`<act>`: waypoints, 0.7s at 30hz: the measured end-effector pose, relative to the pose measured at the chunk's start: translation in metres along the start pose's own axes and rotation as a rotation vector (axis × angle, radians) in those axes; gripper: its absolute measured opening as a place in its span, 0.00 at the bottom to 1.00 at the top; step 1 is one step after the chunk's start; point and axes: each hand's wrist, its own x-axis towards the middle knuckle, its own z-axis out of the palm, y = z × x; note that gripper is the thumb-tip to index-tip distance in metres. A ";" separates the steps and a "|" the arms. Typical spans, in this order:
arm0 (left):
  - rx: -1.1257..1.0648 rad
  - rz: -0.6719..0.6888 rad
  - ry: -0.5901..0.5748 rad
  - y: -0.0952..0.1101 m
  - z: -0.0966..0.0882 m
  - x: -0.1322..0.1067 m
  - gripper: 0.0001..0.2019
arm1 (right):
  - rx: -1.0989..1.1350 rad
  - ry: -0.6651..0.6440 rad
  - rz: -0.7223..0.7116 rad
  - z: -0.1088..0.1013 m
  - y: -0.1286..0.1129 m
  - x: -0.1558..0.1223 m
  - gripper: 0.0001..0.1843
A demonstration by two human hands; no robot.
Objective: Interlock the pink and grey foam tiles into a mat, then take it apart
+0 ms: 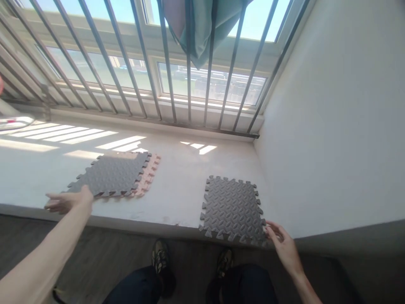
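Note:
A grey foam puzzle mat [232, 209] with a raised tread pattern and toothed edges lies on the white ledge at the right. Its near edge juts out over the ledge's front. My right hand [281, 245] pinches this mat by its near right corner. Farther left on the ledge lies a small stack: another grey foam mat [110, 175] on top, with a pink foam mat [148, 177] showing from under its right side. My left hand [69, 200] is at the stack's near left corner, fingers stretched out to the left; whether they touch the mats is hard to see.
The white ledge [180, 190] runs along below a window with metal bars [190, 84]. A white wall [332, 126] closes off the right side. Green cloth [202, 33] hangs beyond the bars. A white object [14, 122] sits at the far left. My shoes [161, 255] are on the dark floor.

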 end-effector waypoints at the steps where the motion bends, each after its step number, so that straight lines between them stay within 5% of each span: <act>1: 0.081 0.090 0.035 -0.002 0.002 -0.014 0.33 | -0.057 0.029 -0.023 0.000 -0.001 0.001 0.36; 3: 0.131 0.336 -0.083 -0.006 0.007 -0.059 0.31 | -0.201 0.096 -0.073 0.003 -0.003 0.006 0.35; 6: 0.013 0.552 -0.514 -0.011 0.012 -0.159 0.27 | -0.397 0.139 -0.118 0.010 -0.008 0.012 0.32; 9: -0.099 0.462 -0.942 -0.021 0.016 -0.261 0.19 | -0.553 0.124 -0.086 0.011 -0.019 0.012 0.31; 12: -0.178 0.272 -1.116 -0.036 0.020 -0.334 0.20 | -0.719 0.075 0.023 0.005 -0.030 0.004 0.29; 16: -0.066 0.266 -1.111 -0.047 0.029 -0.376 0.22 | -0.680 -0.003 0.165 0.003 -0.033 -0.011 0.26; 18: -0.008 0.240 -1.086 -0.046 0.034 -0.381 0.24 | -0.344 0.014 0.223 0.008 -0.031 -0.015 0.30; 21: -0.016 0.012 -1.120 -0.040 0.036 -0.381 0.29 | 0.223 0.043 0.239 0.018 -0.029 -0.018 0.35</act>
